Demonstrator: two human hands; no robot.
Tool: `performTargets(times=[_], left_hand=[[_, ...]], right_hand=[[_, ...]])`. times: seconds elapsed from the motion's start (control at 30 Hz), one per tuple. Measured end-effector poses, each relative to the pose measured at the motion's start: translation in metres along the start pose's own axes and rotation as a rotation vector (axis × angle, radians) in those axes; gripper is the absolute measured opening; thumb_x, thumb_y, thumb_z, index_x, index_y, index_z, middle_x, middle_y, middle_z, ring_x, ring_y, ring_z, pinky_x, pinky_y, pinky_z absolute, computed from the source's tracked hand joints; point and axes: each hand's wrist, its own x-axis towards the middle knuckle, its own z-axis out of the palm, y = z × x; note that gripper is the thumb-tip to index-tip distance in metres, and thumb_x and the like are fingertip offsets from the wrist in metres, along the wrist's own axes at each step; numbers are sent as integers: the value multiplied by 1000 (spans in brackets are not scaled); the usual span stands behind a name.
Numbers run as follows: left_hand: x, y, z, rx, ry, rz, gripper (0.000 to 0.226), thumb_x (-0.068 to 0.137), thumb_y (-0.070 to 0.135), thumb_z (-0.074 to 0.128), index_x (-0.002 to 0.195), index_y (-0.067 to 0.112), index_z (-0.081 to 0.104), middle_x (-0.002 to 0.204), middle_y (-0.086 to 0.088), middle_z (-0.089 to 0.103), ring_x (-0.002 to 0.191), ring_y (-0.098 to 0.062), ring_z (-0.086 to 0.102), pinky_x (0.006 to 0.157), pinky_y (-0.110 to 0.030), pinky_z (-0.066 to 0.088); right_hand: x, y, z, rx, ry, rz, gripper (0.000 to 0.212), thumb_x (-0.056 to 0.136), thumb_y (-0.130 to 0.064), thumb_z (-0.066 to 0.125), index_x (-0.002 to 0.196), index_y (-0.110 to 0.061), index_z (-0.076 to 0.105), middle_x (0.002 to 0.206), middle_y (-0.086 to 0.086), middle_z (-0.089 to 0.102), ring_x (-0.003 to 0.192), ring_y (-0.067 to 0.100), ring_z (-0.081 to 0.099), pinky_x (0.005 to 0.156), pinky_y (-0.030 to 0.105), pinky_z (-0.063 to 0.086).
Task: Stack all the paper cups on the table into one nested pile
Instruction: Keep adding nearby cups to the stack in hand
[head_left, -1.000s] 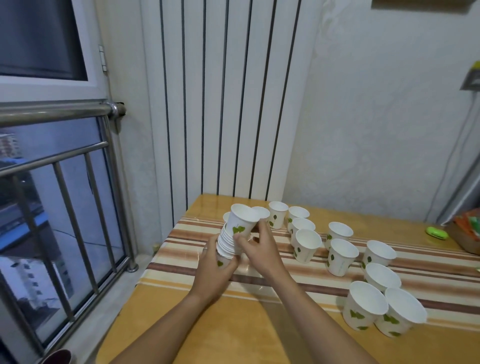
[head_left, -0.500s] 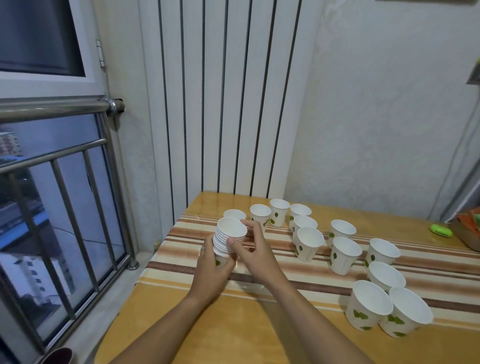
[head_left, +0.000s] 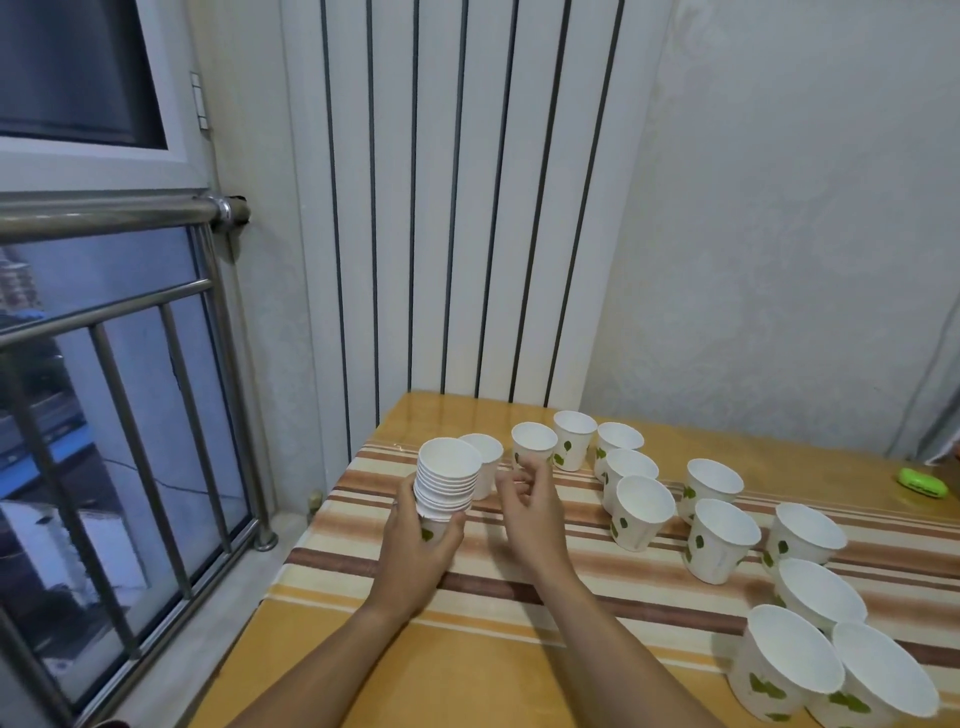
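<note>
Matt white paper cups (head_left: 643, 511) on glossy wood-look table (head_left: 457, 670), smooth striped cloth (head_left: 597, 551), shiny metal railing (head_left: 109, 213) left of table

No text, label, brand, number or sign can be read anywhere in the head view. The paper cups (head_left: 644, 512) bear only green leaf-shaped marks, with no lettering.
</note>
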Motion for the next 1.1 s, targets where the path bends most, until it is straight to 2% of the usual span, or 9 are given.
performTargets(times=[0.2, 0.3, 0.6, 0.67, 0.77, 0.83, 0.9, 1.0, 1.1], left_hand=[[3, -5, 3, -13, 2, -3, 53, 88, 44, 72, 132, 26, 49, 124, 12, 68, 116, -8, 65, 93, -35, 57], [4, -6, 3, -28, -4, 5, 55, 88, 47, 70, 136, 27, 49, 127, 13, 68, 118, -8, 65, 95, -37, 57], [2, -6, 2, -35, -5, 25, 56, 91, 47, 72, 138, 28, 49, 132, 12, 66, 124, -11, 64, 99, -40, 57], [1, -6, 2, -31, 3, 26, 54, 91, 44, 73, 136, 27, 50, 130, 12, 67, 123, -10, 64, 97, -40, 57], [0, -7, 1, -24, 13, 25, 54, 90, 43, 73, 136, 26, 50, 128, 11, 66, 121, -11, 64, 96, -39, 57], [0, -7, 1, -18, 13, 27, 54, 90, 44, 73, 136, 26, 49, 128, 11, 66, 121, -13, 63, 96, -39, 57], [-2, -6, 1, -20, 14, 28, 54, 90, 44, 72, 135, 25, 49, 128, 11, 66, 121, -12, 63, 95, -35, 56], [-2, -7, 2, -22, 25, 29, 51, 92, 37, 75, 133, 23, 49, 125, 9, 66, 117, -8, 63, 92, -26, 54], [-1, -11, 2, -15, 36, 25, 48, 94, 29, 78, 132, 22, 50, 122, 9, 66, 114, -5, 62, 89, -19, 50]], right_hand=[[24, 25, 28, -141, -11, 69, 61, 91, -32, 75, 144, -15, 48, 141, 3, 59, 127, 22, 57, 107, 42, 50], [27, 26, 41, -143, -12, 72, 67, 87, -33, 79, 143, -17, 47, 142, 3, 58, 129, 23, 57, 107, 47, 51], [37, 25, 64, -250, 64, 56, 36, 96, -25, 63, 129, -17, 53, 129, 4, 67, 115, 26, 65, 100, 47, 53], [40, 29, 66, -251, 69, 71, 23, 96, -26, 63, 117, -20, 58, 126, 2, 69, 112, 24, 66, 100, 48, 54], [34, 28, 63, -186, 96, 69, 11, 93, -27, 68, 99, -27, 59, 106, -8, 69, 102, 18, 66, 94, 49, 56], [27, 21, 56, -192, 52, 73, 18, 93, -27, 70, 106, -26, 58, 114, -6, 66, 109, 19, 64, 93, 41, 54], [26, 17, 50, -221, -17, 101, 40, 90, -27, 76, 123, -20, 55, 130, -1, 62, 120, 21, 61, 96, 34, 49], [29, 14, 49, -221, -93, 127, 74, 83, -30, 83, 144, -15, 44, 144, 3, 56, 132, 24, 56, 108, 38, 48], [32, 11, 58, -202, -82, 134, 70, 87, -34, 77, 144, -17, 41, 139, 2, 58, 127, 25, 59, 106, 43, 50]])
